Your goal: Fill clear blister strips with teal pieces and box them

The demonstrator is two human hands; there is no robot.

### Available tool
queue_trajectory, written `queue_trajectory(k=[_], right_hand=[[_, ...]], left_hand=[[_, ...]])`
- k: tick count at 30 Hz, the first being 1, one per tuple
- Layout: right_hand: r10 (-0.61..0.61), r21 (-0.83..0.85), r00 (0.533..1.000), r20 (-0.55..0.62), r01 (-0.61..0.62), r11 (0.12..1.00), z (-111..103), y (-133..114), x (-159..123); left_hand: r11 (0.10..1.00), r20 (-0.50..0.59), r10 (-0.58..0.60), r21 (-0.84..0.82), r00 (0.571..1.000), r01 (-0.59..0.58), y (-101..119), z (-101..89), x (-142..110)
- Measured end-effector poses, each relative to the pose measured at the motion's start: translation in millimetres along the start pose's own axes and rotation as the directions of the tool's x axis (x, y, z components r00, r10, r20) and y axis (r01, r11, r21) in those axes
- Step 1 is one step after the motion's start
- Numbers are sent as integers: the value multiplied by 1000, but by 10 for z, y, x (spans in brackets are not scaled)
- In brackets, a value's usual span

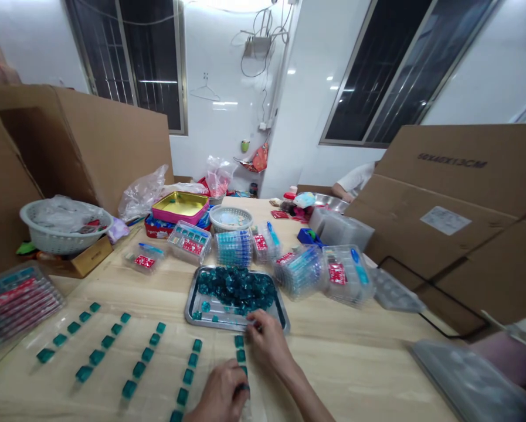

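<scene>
My left hand point(222, 391) is closed at the near end of the rightmost row of teal cubes point(240, 355), with a dark teal cube point(242, 387) at its fingertips. My right hand point(268, 339) has its fingers pinched together at the near rim of a metal tray point(194, 305); whatever is between them is hidden. A heap of glossy dark teal cubes point(234, 287) fills much of the tray, and a few lie apart at its left. Further rows of cubes point(147, 354) run across a clear sheet on the table to the left.
Behind the tray stand clear plastic cases point(234, 248) with red labels, a pink tin point(180, 208) and a white basket point(231, 219). Stacked cases point(16, 302) lie at far left. Large cartons point(460, 205) flank the table. A co-worker's arm point(353, 181) shows at the back right.
</scene>
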State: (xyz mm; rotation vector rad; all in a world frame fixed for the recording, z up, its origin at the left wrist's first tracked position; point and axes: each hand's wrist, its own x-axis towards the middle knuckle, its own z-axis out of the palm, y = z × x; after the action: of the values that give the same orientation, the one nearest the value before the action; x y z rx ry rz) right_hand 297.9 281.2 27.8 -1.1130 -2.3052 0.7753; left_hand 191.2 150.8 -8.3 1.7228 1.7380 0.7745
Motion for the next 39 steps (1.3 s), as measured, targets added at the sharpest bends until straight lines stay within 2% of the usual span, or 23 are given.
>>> queue_trajectory(k=[2, 4, 6, 8, 10, 11, 13, 15, 17, 20, 25, 27, 29, 31, 33, 36, 39], right_hand=[[-62, -147, 997, -41, 56, 988, 34, -21, 191], [-90, -256, 996, -12, 84, 963, 81, -22, 309], [-79, -251, 997, -25, 70, 965, 113, -3, 342], [-22, -81, 998, -51, 18, 997, 115, 23, 290], [70, 233, 997, 14, -71, 970, 90, 30, 167], [109, 405, 990, 89, -136, 904, 70, 21, 87], [128, 666, 958, 257, -272, 695, 26, -23, -87], [117, 778, 926, 360, -367, 510, -16, -83, -249], [119, 807, 910, 397, -408, 427, -51, -135, -370], [141, 805, 898, 417, -437, 401, -80, -164, -478], [163, 743, 875, 457, -476, 471, -69, -155, -641], [138, 691, 871, 471, -462, 555, -50, -158, -735], [118, 606, 891, 439, -390, 693, -26, -163, -828], [114, 466, 923, 369, -289, 836, 3, -168, -904], [113, 315, 944, 309, -213, 925, 30, -171, -952], [48, 173, 966, 252, -94, 980, 57, -179, -988], [-35, 166, 974, 225, -3, 986, 55, -171, -998]], left_hand=[[999, -31, -26, -29, 999, 25, -11, 4, 6], [995, -62, -60, -78, 996, 55, 13, -24, 9], [985, -102, -100, -152, 990, 84, 67, -100, 12], [969, -182, -149, -222, 972, 107, 131, -211, 25], [946, -287, -202, -304, 937, 111, 181, -322, 58], [927, -324, -227, -362, 918, 101, 195, -365, 82], [863, -321, -258, -501, 912, 68, 207, -409, 140], [797, -246, -262, -601, 933, 65, 211, -401, 193], [766, -178, -274, -634, 945, 102, 225, -365, 224], [756, -130, -314, -634, 941, 164, 272, -319, 216], [792, -12, -331, -547, 944, 271, 357, -300, 56], [850, 19, -332, -427, 943, 308, 381, -278, -44], [915, 6, -315, -264, 949, 305, 396, -235, -144], [960, -45, -260, -113, 964, 254, 393, -173, -227], [984, -94, -179, -13, 979, 179, 364, -97, -287], [990, -109, -4, 141, 994, 20, 276, 21, -343], [921, -118, 209, 357, 971, -155, 188, 94, -377]])
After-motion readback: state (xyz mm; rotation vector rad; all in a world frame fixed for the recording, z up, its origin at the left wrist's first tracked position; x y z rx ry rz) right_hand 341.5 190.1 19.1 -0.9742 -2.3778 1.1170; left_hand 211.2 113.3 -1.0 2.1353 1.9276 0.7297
